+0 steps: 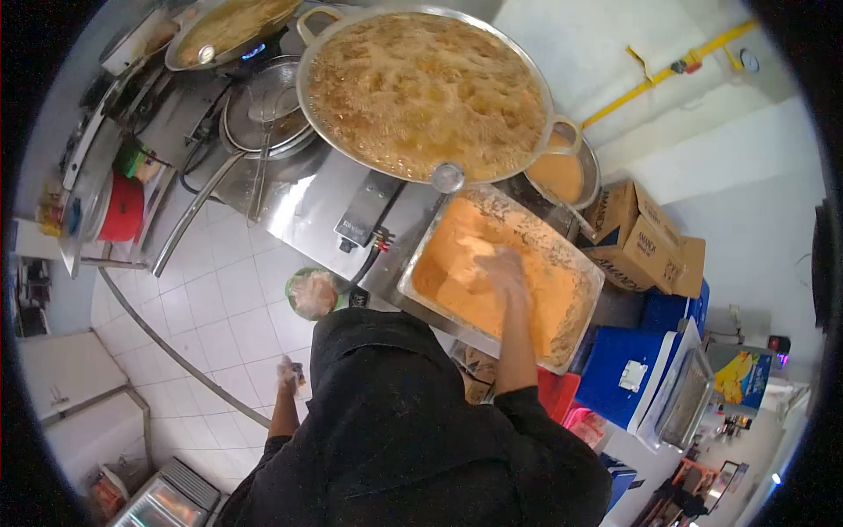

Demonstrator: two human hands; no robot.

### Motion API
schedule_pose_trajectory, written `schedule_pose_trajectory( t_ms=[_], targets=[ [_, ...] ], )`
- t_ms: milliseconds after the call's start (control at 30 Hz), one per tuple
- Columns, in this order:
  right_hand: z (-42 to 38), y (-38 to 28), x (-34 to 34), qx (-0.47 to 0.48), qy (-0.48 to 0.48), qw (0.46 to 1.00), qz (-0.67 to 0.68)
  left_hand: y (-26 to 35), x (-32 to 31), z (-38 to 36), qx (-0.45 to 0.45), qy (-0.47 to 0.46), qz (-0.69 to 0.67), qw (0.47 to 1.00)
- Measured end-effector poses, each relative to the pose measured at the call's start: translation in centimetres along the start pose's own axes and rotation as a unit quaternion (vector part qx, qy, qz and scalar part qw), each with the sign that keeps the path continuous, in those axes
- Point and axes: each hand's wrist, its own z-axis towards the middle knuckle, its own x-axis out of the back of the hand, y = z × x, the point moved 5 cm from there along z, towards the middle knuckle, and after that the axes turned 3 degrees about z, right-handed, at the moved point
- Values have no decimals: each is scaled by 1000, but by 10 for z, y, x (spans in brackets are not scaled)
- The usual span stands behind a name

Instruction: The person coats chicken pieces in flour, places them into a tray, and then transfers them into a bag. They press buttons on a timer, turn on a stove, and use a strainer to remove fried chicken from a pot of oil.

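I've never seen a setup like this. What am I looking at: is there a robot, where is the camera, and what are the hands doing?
There's no robot, only a person with two bare hands. The single picture comes from a camera on the head, looking down over dark clothing. The right hand is in a metal tray of orange, powdery-looking material; whether it grips anything is unclear. The left hand is low over the tiled floor, with something small and dark at it, too unclear to name. Beyond the tray is a wide pan of bubbling liquid. A cardboard box stands to the tray's right.
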Motion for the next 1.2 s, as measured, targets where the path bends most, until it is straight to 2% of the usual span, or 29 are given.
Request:
schedule_pose_trajectory(
  t_ms=[33, 67, 100, 167, 200, 233, 333, 500, 600, 667, 733, 800, 833, 900, 967, 1033, 1133, 1200],
  targets=[
    [-9, -1, 18, 18, 32, 998, 54, 19, -8, -8, 34, 29, -17, 999],
    [-12, -5, 39, 9, 21, 999, 49, 29, -13, -12, 67, 57, -34, 996],
    [-13, -7, 61, -1, 10, 999, 43, 25, -13, -4, 54, 75, -43, 995],
    [-11, -20, 104, 81, 62, 995, 20, 28, -14, 7, 77, 58, -23, 995],
    [-22, -40, 129, 107, 82, 991, 6, 29, -16, 12, 88, 48, -12, 995],
    [-30, -70, 150, 132, 89, 987, -16, 32, -18, 17, 40, 30, -8, 999],
    [-44, -158, 181, 190, 77, 975, -82, 50, -30, 18, 27, 59, -6, 998],
    [20, -264, 170, 255, 66, 929, -259, 58, -39, 22, 70, 58, -13, 996],
    [59, -292, 144, 322, 48, 876, -357, 46, -28, 17, 74, 75, -32, 994],
    [50, -308, 123, 401, 27, 841, -364, 29, -22, 10, 39, 85, -44, 995],
    [71, -314, 119, 377, 59, 837, -393, 37, -18, -10, 74, 128, -43, 988],
    [109, -312, 136, 306, 127, 827, -454, 31, -16, -20, 111, 133, -46, 984],
    [109, -313, 143, 294, 154, 806, -490, 22, -13, -21, 80, 130, -56, 987],
    [72, -308, 178, 363, 186, 824, -394, 7, -7, -23, 134, 128, -80, 979],
    [20, -294, 207, 319, 197, 865, -334, 2, -6, -25, 166, 119, -93, 974],
    [-23, -250, 220, 313, 187, 911, -194, -4, -5, -21, 176, 107, -105, 973],
    [-62, -164, 216, 214, 138, 965, -68, -7, -7, -12, 187, 80, -67, 977],
    [-36, -90, 191, 309, 50, 933, -180, 2, -10, -7, 176, 57, -15, 983]
  ],
)
